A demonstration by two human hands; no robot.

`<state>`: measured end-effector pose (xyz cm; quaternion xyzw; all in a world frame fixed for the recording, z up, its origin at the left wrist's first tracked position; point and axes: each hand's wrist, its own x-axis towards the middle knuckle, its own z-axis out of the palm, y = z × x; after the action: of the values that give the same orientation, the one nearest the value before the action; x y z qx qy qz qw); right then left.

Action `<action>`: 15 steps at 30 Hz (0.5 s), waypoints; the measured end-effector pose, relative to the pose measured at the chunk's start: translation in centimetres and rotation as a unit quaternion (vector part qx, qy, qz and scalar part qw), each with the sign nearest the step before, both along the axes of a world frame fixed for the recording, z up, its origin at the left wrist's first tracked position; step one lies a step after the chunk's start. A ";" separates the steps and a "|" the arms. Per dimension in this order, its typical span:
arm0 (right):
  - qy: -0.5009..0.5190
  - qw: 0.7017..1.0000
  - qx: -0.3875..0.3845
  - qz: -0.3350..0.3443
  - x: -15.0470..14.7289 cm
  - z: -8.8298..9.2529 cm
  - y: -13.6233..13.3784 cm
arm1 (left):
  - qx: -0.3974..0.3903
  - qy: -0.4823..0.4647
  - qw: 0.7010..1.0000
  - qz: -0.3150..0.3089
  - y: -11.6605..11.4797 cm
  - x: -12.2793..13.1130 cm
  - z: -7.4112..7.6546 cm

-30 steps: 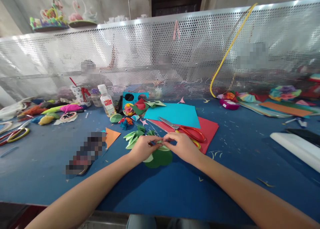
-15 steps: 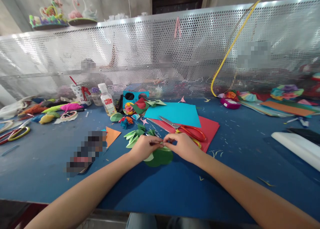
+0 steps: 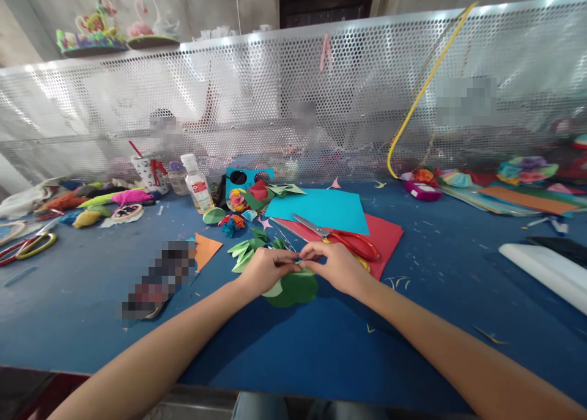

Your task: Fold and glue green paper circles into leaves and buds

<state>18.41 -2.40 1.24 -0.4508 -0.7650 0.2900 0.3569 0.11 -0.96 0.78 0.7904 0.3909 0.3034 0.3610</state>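
Observation:
My left hand (image 3: pixel 263 271) and my right hand (image 3: pixel 334 265) meet at the middle of the blue table (image 3: pixel 293 340), fingers pinched together on a small piece I cannot make out. Under both hands lies a dark green paper cutout (image 3: pixel 293 288) with a paler green piece at its left. Light green paper leaves (image 3: pixel 245 250) lie just left of my left hand. Red-handled scissors (image 3: pixel 342 238) rest on a red sheet (image 3: pixel 383 239) right behind my right hand, with a cyan sheet (image 3: pixel 321 209) beyond.
A glue bottle (image 3: pixel 196 184), a cup of tools (image 3: pixel 145 170) and small paper flowers (image 3: pixel 235 200) stand at the back left. A perforated metal screen (image 3: pixel 293 96) walls off the far side. A white roll (image 3: pixel 545 270) lies at right, coloured paper (image 3: pixel 523 198) behind it.
Both hands stay pinched together over the green cutout, with only slight finger shifts. The camera has tilted a little.

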 end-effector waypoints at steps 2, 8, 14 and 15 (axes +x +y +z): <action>-0.015 1.000 0.003 -0.003 0.0 0.2 -0.1 | -0.002 0.010 1.000 -0.014 -0.1 0.0 0.0; -0.066 0.997 0.046 0.003 -0.5 0.4 -0.8 | 0.063 0.085 0.993 -0.049 -0.4 0.0 0.0; -0.066 0.995 0.073 0.001 -0.8 0.1 -1.1 | 0.085 0.114 0.989 -0.043 -0.5 0.1 0.2; -0.054 0.996 0.068 0.000 -0.8 0.1 -1.2 | 0.084 0.112 0.989 -0.040 -0.5 0.1 0.3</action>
<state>17.57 -3.56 1.35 -0.4406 -0.8009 0.2126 0.3452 0.23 -1.44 1.07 0.8621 0.3696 0.2303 0.2593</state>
